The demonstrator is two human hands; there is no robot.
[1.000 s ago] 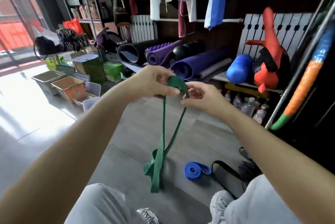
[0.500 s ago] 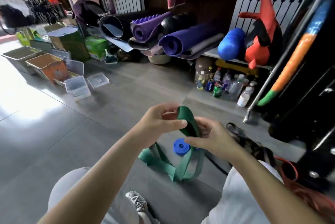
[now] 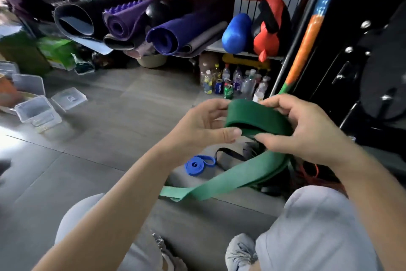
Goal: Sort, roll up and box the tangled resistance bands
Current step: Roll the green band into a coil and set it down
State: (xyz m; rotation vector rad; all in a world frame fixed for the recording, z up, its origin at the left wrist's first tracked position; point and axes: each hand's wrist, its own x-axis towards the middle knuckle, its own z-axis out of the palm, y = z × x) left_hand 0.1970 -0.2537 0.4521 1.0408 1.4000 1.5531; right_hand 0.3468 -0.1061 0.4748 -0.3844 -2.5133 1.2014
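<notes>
A wide green resistance band (image 3: 252, 117) is partly coiled between both hands at chest height. My left hand (image 3: 204, 126) pinches the coil's left side with thumb and fingers. My right hand (image 3: 301, 126) curls round its right side. The band's loose tail (image 3: 219, 183) trails down to the floor between my knees. A rolled blue band (image 3: 198, 165) lies on the floor below the hands. Beside it lie a black band (image 3: 228, 154) and a tangle of dark and red bands (image 3: 307, 174), partly hidden by my right arm.
Clear plastic boxes (image 3: 37, 112) and a loose lid (image 3: 69, 98) sit on the grey floor at left. Rolled yoga mats (image 3: 171, 36), bottles and cans (image 3: 232, 84) line the back. A black rack (image 3: 362, 73) stands at right. My knees and shoes fill the bottom.
The view tilted down. The hands lowered with the green band, and more of it is wound into a coil; less hangs loose.
</notes>
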